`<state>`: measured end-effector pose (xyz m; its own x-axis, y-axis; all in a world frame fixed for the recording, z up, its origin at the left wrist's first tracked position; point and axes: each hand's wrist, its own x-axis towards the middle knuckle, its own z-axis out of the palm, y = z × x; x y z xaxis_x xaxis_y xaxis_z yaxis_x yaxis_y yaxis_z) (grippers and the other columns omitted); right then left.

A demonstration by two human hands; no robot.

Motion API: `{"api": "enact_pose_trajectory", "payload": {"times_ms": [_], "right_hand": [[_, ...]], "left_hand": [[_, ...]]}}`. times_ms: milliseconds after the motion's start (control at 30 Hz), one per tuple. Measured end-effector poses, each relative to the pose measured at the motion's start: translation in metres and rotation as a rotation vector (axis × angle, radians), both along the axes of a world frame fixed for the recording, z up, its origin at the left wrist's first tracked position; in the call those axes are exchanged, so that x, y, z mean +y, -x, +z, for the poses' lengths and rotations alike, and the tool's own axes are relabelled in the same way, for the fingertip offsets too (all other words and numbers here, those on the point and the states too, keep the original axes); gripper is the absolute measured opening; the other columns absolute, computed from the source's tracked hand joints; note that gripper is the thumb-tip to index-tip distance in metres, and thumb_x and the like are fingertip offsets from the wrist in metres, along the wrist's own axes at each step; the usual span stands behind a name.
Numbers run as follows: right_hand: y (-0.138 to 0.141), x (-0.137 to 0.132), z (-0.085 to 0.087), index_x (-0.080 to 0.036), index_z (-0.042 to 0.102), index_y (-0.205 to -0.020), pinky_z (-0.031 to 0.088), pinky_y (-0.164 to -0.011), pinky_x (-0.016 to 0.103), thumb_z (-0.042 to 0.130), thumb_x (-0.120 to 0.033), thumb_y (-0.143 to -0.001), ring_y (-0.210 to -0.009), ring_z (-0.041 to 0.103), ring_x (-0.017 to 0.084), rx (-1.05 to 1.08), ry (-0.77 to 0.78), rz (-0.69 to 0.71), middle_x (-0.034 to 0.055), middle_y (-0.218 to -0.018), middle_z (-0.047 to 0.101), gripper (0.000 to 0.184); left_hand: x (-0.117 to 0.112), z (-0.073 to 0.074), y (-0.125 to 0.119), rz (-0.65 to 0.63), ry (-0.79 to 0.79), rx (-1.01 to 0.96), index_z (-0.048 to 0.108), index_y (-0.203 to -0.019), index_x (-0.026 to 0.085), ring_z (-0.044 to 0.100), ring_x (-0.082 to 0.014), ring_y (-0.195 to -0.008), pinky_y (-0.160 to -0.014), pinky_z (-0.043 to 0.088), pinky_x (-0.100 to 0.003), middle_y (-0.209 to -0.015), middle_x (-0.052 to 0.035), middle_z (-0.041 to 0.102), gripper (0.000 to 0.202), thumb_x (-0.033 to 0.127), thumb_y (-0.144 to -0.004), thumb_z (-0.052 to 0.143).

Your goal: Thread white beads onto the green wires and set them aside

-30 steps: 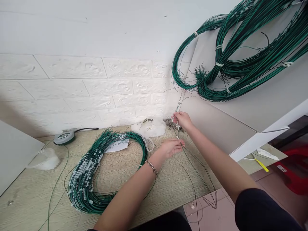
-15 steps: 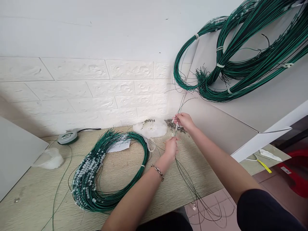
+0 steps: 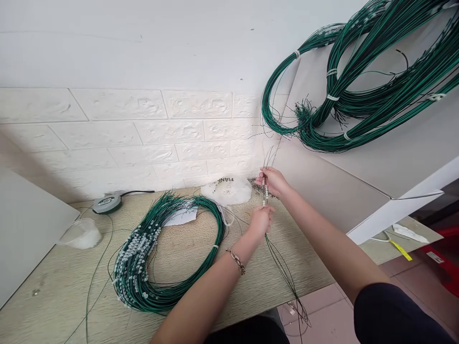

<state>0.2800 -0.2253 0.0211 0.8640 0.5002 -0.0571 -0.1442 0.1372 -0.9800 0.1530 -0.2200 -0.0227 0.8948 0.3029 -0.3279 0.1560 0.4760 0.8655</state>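
Note:
Several thin dark green wires (image 3: 278,258) with small white beads (image 3: 266,191) on them run upright between my hands. My left hand (image 3: 260,220) is closed round the wires just below the beads, and their long tails hang over the table's front edge. Higher up, my right hand (image 3: 273,181) pinches the same wires above the beads, with loose ends sticking up past the fingers. Left of my hands lies a large coil of green wire (image 3: 206,265), thick with white beads on its left side.
Bundled green wire coils (image 3: 333,98) lie on a grey-white box (image 3: 322,186) at the right. A tape measure (image 3: 107,204), a clear cup (image 3: 81,234) and a white plastic bag (image 3: 227,191) stand along the back of the wooden table (image 3: 182,243). A white brick-patterned wall closes off the back.
My left hand has shifted slightly right, and the beaded strands between my hands now run straighter and closer together. The hanging tails have swung inward. The view has shifted slightly.

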Motion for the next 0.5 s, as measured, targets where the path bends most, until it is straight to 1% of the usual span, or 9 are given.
{"api": "enact_pose_trajectory", "payload": {"times_ms": [67,133,200,267,367,500], "right_hand": [[0.005,0.005,0.002,-0.019,0.044,-0.078,0.051,-0.056,0.024,0.040,-0.015,-0.078,-0.040,0.040,0.005,0.001,0.010,0.007,-0.0071,-0.049,0.036,0.005],[0.010,0.009,0.003,-0.019,0.045,-0.079,0.049,-0.050,0.021,0.040,-0.016,-0.077,-0.036,0.033,0.005,-0.008,0.028,0.007,-0.0078,-0.048,0.031,0.006],[0.015,0.013,0.005,-0.019,0.045,-0.079,0.041,-0.040,0.018,0.040,-0.017,-0.076,-0.035,0.029,0.005,-0.023,0.050,0.007,-0.0077,-0.048,0.030,0.006],[0.018,0.016,0.005,-0.018,0.043,-0.078,0.030,-0.033,0.016,0.039,-0.018,-0.075,-0.034,0.025,0.004,-0.042,0.074,0.013,-0.0075,-0.048,0.029,0.005],[0.020,0.018,0.004,-0.018,0.042,-0.076,0.017,-0.030,0.016,0.038,-0.019,-0.075,-0.033,0.021,0.004,-0.079,0.111,0.037,-0.0075,-0.048,0.029,0.004],[0.019,0.021,0.001,-0.019,0.041,-0.075,0.013,-0.032,0.017,0.037,-0.023,-0.076,-0.032,0.017,0.005,-0.160,0.162,0.058,-0.0082,-0.046,0.026,0.005]], "left_hand": [[-0.004,0.001,0.007,-0.003,0.023,0.015,0.045,-0.073,0.015,0.016,-0.0036,-0.036,-0.038,0.009,-0.019,-0.050,0.0063,0.026,0.014,0.027,-0.078,0.039],[-0.009,-0.001,0.015,-0.004,0.044,0.030,0.045,-0.073,0.015,0.016,-0.0036,-0.036,-0.037,0.008,-0.019,-0.050,0.0064,0.025,0.015,0.028,-0.078,0.039],[-0.014,-0.004,0.022,-0.002,0.065,0.039,0.045,-0.074,0.015,0.017,-0.0035,-0.035,-0.037,0.008,-0.019,-0.051,0.0064,0.025,0.014,0.028,-0.077,0.039],[-0.018,-0.007,0.028,0.002,0.087,0.040,0.045,-0.074,0.015,0.016,-0.0034,-0.035,-0.037,0.007,-0.019,-0.051,0.0065,0.025,0.015,0.028,-0.078,0.038],[-0.020,-0.010,0.034,0.010,0.113,0.037,0.044,-0.075,0.016,0.015,-0.0030,-0.036,-0.038,0.007,-0.020,-0.052,0.0064,0.026,0.016,0.030,-0.078,0.038],[-0.017,-0.013,0.031,0.022,0.121,0.040,0.042,-0.075,0.017,0.016,-0.0035,-0.036,-0.037,0.008,-0.019,-0.052,0.0065,0.026,0.017,0.033,-0.077,0.039]]}}
